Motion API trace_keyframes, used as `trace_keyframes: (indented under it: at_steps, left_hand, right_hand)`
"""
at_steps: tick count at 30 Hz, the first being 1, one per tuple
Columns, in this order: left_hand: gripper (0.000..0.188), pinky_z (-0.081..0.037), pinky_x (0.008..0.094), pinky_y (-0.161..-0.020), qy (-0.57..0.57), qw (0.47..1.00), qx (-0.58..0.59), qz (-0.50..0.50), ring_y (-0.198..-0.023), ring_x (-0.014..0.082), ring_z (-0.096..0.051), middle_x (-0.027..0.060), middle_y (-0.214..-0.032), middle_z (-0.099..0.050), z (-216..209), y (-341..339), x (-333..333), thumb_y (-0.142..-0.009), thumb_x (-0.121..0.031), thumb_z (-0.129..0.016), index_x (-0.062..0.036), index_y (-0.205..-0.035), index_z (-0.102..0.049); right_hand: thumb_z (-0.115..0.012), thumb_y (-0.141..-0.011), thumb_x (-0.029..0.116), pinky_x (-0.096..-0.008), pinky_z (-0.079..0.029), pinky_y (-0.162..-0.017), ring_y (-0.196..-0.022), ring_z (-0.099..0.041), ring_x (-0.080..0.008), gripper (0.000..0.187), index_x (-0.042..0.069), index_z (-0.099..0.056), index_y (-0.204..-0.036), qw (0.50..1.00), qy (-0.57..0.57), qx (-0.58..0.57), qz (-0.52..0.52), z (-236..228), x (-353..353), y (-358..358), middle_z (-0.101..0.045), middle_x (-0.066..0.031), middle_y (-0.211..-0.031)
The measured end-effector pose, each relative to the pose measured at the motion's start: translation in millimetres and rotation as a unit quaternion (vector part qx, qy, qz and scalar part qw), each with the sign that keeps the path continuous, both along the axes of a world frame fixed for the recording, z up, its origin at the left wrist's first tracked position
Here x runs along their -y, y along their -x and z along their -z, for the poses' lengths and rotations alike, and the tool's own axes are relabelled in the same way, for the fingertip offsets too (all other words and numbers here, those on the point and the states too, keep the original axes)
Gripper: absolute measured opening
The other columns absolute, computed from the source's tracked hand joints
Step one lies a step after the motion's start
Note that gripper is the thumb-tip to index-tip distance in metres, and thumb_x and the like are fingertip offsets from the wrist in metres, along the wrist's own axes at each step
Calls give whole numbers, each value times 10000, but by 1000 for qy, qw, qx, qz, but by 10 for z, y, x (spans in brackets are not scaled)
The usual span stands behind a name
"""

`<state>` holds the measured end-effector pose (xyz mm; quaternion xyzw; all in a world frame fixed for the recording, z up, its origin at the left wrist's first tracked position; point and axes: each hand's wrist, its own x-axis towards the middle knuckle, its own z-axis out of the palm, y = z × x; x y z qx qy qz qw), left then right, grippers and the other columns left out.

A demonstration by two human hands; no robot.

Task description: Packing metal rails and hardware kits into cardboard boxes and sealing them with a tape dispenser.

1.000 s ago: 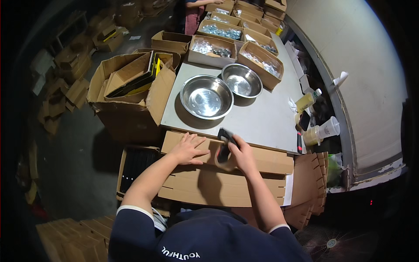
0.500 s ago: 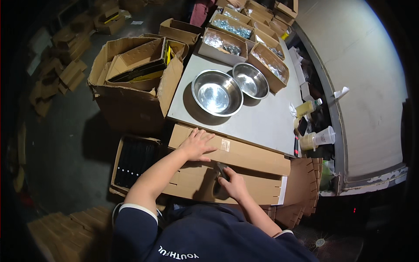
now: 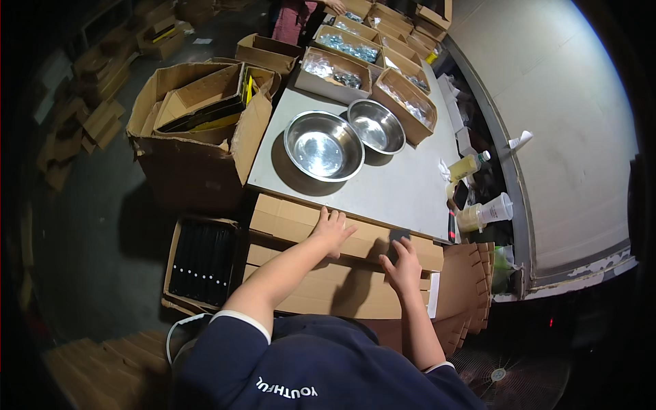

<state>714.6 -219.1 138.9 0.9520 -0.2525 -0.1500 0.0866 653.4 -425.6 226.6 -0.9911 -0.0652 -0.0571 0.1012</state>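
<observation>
A long, narrow brown cardboard box point(image 3: 287, 213) lies across the table's near edge. My left hand point(image 3: 333, 232) rests on its top with the fingers spread, holding nothing. Farther right, my right hand point(image 3: 404, 265) is closed on a dark tool, apparently a tape dispenser point(image 3: 399, 236), at the box's top. Much of that tool is hidden behind the fingers. Nearer to me, under my forearms, lies flat slotted cardboard point(image 3: 311, 290).
Two steel bowls point(image 3: 324, 146) point(image 3: 376, 127) stand on the table point(image 3: 410, 184), with boxes of bagged small parts point(image 3: 335, 74) behind. At left are a large carton point(image 3: 184, 147) and a box of black pieces point(image 3: 200, 263). Bottles point(image 3: 468, 166) line the right edge. Another person's hand point(image 3: 335, 6) shows far back.
My right hand has moved right and away from me with the dark tool, up to the box. My left hand has shifted slightly right along the box. The whole view has shifted a little.
</observation>
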Motion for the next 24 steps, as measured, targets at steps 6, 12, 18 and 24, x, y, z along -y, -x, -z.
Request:
trace_keyframes:
  at_steps: [6,12,18,24]
  left_hand:
    - [1014,-157,680,-1098,-2,998,38,-49,-1383,371,-295,185,-1492,-319,284,174,-123,-668,-400,-813,-257,-1519,-279]
    - [724,-221,556,-1075,378,716,318,-494,-1311,374,-289,211,-1414,-297,995,1150,-522,-730,-125,-712,-86,-1357,-352]
    - [819,-408,447,-1012,512,489,285,-647,-1182,389,-504,254,-1284,-484,1064,471,-105,-761,-219,-795,-40,-1388,-298]
    - [718,-478,426,-929,483,472,283,-681,-1084,349,-588,199,-1189,-573,984,476,-293,-765,-159,-778,-87,-1348,-366]
  right_hand:
    - [-772,-741,311,-508,-419,-987,-1215,-442,-400,510,234,-653,-1231,969,202,-123,-76,534,147,-260,-343,-79,-1517]
    - [-711,-816,330,-461,-410,-989,-1206,-494,-350,387,139,-673,-1150,945,-29,-180,-271,663,-373,-967,-563,-138,-1295]
    - [-580,-959,143,-323,-388,-1050,-1251,-486,-198,419,31,-510,-1357,726,-322,-456,-401,1211,-1782,-1641,-531,-116,-1362]
    - [-578,-974,130,-285,-472,-904,-1037,-585,-137,285,17,-614,-1233,662,-262,-618,-334,1318,-2327,-1671,-656,-23,-1128]
